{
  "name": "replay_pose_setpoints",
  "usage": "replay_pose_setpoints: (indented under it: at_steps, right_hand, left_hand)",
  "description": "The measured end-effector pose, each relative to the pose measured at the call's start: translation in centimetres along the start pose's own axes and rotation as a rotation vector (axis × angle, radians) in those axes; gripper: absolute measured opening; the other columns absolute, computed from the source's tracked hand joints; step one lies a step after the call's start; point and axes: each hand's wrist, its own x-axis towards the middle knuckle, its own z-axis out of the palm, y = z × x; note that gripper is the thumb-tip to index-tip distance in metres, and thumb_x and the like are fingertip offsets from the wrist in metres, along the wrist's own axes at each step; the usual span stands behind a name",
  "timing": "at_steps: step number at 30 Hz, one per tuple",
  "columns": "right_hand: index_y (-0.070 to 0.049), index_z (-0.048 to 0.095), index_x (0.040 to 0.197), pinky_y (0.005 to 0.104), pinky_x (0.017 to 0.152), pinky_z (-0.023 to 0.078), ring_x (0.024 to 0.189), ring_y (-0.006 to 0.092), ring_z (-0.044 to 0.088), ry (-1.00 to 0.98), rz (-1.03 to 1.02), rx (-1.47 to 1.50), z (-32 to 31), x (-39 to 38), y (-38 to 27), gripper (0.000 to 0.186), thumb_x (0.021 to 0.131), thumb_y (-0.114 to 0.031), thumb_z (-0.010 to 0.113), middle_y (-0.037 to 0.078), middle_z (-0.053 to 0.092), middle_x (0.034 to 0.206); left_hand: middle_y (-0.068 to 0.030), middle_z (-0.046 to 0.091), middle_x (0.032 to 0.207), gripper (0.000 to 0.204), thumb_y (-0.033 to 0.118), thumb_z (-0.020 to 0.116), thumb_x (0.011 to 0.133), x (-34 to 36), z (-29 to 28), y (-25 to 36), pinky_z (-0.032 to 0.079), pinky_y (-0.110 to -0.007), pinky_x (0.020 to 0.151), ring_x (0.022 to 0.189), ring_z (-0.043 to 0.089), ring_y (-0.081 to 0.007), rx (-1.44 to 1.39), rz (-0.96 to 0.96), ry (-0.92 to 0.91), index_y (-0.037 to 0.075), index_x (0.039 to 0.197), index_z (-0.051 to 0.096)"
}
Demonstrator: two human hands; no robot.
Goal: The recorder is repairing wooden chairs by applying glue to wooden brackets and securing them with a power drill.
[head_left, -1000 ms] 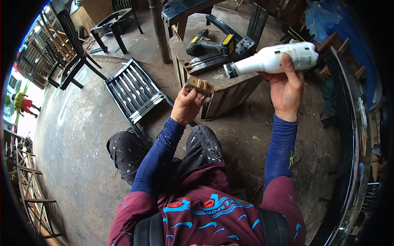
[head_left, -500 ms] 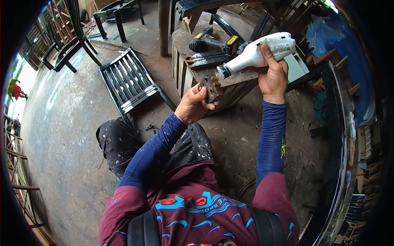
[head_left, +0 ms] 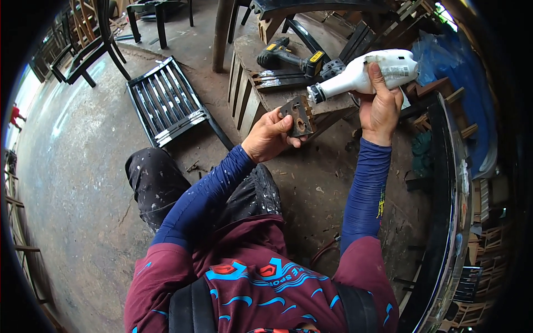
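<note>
While left hand [head_left: 273, 135] gripped notched wooden block [head_left: 294, 117] | right hand [head_left: 381, 112] had fingers closed round white bottle [head_left: 353, 74], at block's two o'clock | cordless drill [head_left: 293, 61] lay at twelve o'clock

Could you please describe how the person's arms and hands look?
The left hand and right hand are both bare. Long, wrinkled navy blue sleeves, the left speckled white and the right carrying a yellow marking, emerge from shorter maroon shirt sleeves.

A white bottle [head_left: 355, 75] is held slanted, dark neck-end leftward, at upper right; a holed brown block [head_left: 295, 115] is held just above centre.
</note>
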Motion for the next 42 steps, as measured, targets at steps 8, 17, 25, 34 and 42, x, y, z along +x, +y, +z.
replay_pose_setpoints:
  at_steps: [8, 17, 25, 34, 42]
  right_hand:
    - [-0.002, 0.06, 0.122, 0.0474, 0.088, 0.056, 0.104, 0.0256, 0.064, -0.042, 0.049, -0.016, 0.7, 0.3, -0.7, 0.042, 0.087, -0.018, 0.076, 0.011, 0.065, 0.114]
    - [0.001, 0.067, 0.11, 0.0347, 0.089, 0.052, 0.096, 0.0198, 0.065, -0.155, -0.173, -0.119, 2.8, -0.8, -1.9, 0.035, 0.083, -0.018, 0.081, 0.011, 0.069, 0.106]
    - [0.003, 0.068, 0.106, 0.0334, 0.082, 0.055, 0.091, 0.0201, 0.068, -0.097, -0.293, -0.289, 3.9, -1.7, -3.3, 0.031, 0.086, -0.017, 0.078, 0.012, 0.072, 0.099]
    - [0.001, 0.069, 0.103, 0.0306, 0.08, 0.053, 0.083, 0.0175, 0.068, -0.076, -0.264, -0.218, 2.8, -2.1, -5.0, 0.028, 0.088, -0.021, 0.076, 0.011, 0.072, 0.095]
    - [0.003, 0.069, 0.101, 0.0294, 0.076, 0.054, 0.082, 0.0173, 0.068, -0.061, -0.332, -0.195, 3.0, -3.8, -4.6, 0.027, 0.086, -0.018, 0.078, 0.01, 0.072, 0.094]
  left_hand:
    - [-0.0146, 0.067, 0.112, 0.04, 0.021, 0.059, 0.099, 0.1, 0.0, 0.5, 0.059, -0.028, 0.077, 0.082, 0.071, -0.0211, -0.004, 0.026, 0.031, 0.002, 0.132, 0.046]
    - [-0.0124, 0.067, 0.113, 0.039, 0.021, 0.063, 0.097, 0.2, 0.0, 1.0, 0.062, -0.031, 0.071, 0.098, 0.068, -0.022, 0.038, 0.011, 0.019, 0.002, 0.129, 0.05]
    - [-0.0121, 0.065, 0.117, 0.037, 0.004, 0.064, 0.093, 0.7, -0.8, 2.4, 0.06, -0.036, 0.081, 0.099, 0.066, -0.0189, 0.343, 0.318, 0.097, 0.0, 0.129, 0.055]
    - [-0.0108, 0.068, 0.12, 0.033, 0.005, 0.068, 0.09, 1.0, -0.3, 5.5, 0.054, -0.032, 0.094, 0.108, 0.064, -0.0183, 0.798, 0.464, -0.02, 0.0, 0.122, 0.065]
    - [-0.013, 0.068, 0.118, 0.033, 0.004, 0.069, 0.087, 0.6, 0.5, 5.2, 0.051, -0.035, 0.098, 0.113, 0.063, -0.022, 0.804, 0.446, -0.002, 0.003, 0.121, 0.067]
